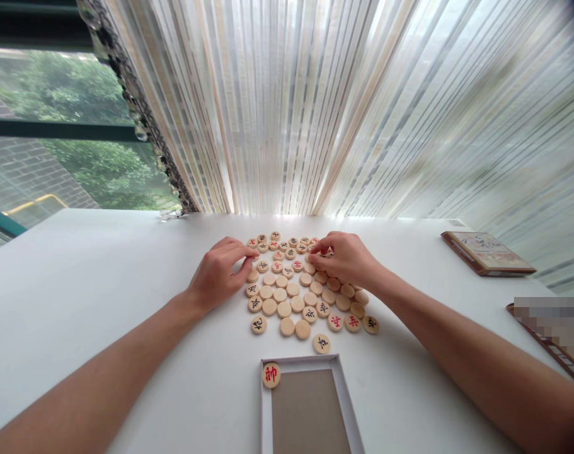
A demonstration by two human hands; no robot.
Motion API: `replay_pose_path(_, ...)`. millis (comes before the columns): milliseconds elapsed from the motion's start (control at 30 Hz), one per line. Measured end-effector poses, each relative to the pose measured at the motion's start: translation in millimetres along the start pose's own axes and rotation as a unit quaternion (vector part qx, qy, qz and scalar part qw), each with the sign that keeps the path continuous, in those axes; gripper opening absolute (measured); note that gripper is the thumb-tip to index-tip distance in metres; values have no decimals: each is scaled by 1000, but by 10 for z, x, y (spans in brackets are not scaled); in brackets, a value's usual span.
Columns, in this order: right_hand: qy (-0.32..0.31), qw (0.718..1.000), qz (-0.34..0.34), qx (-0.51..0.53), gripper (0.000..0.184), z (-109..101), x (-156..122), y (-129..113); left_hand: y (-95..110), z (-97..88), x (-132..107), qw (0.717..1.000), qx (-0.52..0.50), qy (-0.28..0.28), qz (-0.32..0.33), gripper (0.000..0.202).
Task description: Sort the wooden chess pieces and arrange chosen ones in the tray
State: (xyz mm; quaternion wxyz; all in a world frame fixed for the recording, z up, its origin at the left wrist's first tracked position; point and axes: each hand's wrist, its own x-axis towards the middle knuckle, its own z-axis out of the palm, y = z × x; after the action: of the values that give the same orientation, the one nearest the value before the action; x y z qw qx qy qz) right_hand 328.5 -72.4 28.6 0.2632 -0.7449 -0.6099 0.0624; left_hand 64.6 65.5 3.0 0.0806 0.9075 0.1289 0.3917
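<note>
Many round wooden Chinese chess pieces [280,294] lie spread on the white table, some blank side up, others showing red or black characters. At the left edge of the spread, my left hand [223,268] has thumb and index finger curled around a piece [255,256]. My right hand [346,255] reaches over the far right part and pinches another piece [310,258] at its fingertips. The right hand hides some pieces beneath it. A piece with a red character [271,375] rests at the far left corner of an open box tray [300,362] nearest me.
A flat brown-edged box [487,252] lies at the back right of the table [102,340]. Another box [549,337], partly blurred out, sits at the right edge. A striped string curtain [277,113] hangs behind the table, beside a window [69,145] at left.
</note>
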Motion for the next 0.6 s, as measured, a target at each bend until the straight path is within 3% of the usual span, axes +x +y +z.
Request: replay_pose_path(600, 18, 999, -31, 0, 15, 54, -11, 15, 18, -6, 14, 1000, -2, -1, -7, 20)
